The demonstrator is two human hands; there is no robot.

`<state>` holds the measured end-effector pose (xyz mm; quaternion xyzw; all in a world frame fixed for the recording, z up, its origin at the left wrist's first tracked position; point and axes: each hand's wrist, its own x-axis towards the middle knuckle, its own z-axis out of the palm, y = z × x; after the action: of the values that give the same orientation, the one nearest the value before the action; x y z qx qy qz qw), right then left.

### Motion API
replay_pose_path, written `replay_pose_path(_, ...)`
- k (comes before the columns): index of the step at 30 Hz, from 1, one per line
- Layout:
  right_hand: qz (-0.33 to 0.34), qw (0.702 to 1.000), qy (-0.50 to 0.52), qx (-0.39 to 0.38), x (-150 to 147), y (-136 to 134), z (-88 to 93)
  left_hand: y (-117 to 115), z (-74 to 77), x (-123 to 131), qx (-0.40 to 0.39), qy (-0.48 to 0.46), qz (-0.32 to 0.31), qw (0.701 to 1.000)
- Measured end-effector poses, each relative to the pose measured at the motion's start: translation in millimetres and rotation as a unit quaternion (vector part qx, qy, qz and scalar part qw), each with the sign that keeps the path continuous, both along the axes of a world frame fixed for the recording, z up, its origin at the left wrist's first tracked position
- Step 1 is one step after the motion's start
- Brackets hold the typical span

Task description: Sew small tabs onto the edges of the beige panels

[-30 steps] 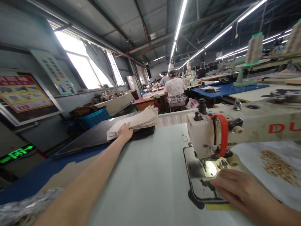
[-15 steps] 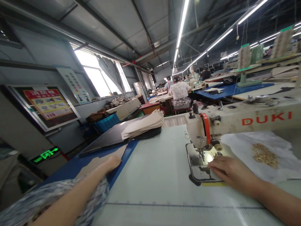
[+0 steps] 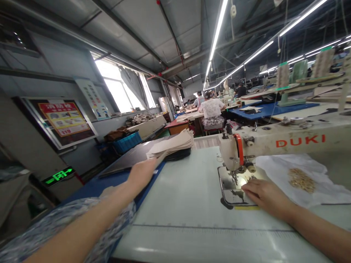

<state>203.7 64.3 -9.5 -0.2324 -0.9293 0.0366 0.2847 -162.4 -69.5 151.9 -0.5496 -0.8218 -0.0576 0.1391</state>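
Note:
My left hand (image 3: 142, 173) is closed on a flat beige fabric piece (image 3: 108, 191), lifted over the blue surface at the left. Its far tip points toward a stack of similar beige pieces (image 3: 171, 144), and my forearm hides much of it. My right hand (image 3: 267, 195) rests by the metal needle plate (image 3: 229, 195) of a sewing machine (image 3: 263, 142). Its fingers are pinched together beside the lit needle area; anything between them is too small to make out.
Small tan bits (image 3: 301, 179) lie on a white cloth (image 3: 276, 164) under the machine arm. A printed ruler runs along the pale table (image 3: 186, 197). The beige stack sits on a dark board (image 3: 126, 160). A co-worker (image 3: 211, 107) sits farther ahead.
My left hand has moved up and forward with the beige piece, closer to the stack. My right hand stays at the needle plate. The view has shifted slightly.

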Motion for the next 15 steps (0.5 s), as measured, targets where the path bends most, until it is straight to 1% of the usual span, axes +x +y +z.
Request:
replay_pose_path(1,0.001,1.0,-0.004,0.007,-0.6,-0.6,0.5,-0.5,-11.5,21.6,-0.02,0.018,-0.036,0.999)
replay_pose_path(2,0.002,1.0,-0.007,0.015,-1.1,-1.0,0.6,-1.4,-26.2,44.8,-0.04,0.034,-0.071,0.996)
replay_pose_path(5,0.004,0.999,-0.002,0.04,-1.2,-1.7,-1.9,-6.7,-80.2,117.5,-0.085,0.057,-0.184,0.978)
replay_pose_path(7,0.004,0.998,0.014,0.054,0.0,-2.4,-4.9,-10.6,-113.9,160.8,-0.095,0.059,-0.252,0.961)
replay_pose_path(9,0.012,0.998,0.035,0.056,0.3,-4.7,-6.2,-11.7,-138.2,193.3,-0.077,0.062,-0.319,0.942)
replay_pose_path(10,0.017,0.998,0.045,0.045,-0.8,-6.8,-5.5,-10.9,-146.4,204.6,-0.051,0.077,-0.361,0.928)
replay_pose_path(12,0.024,0.998,0.06,-0.004,-6.8,-12.7,-1.5,-7.8,-156.3,218.1,0.013,0.105,-0.416,0.903)
replay_pose_path(13,0.025,0.997,0.061,-0.039,-11.8,-16.4,1.3,-6.4,-158.9,221.4,0.048,0.123,-0.432,0.892)
replay_pose_path(15,0.032,0.992,0.055,-0.111,-24.7,-24.4,5.7,-6.3,-160.9,224.3,0.11,0.152,-0.438,0.879)
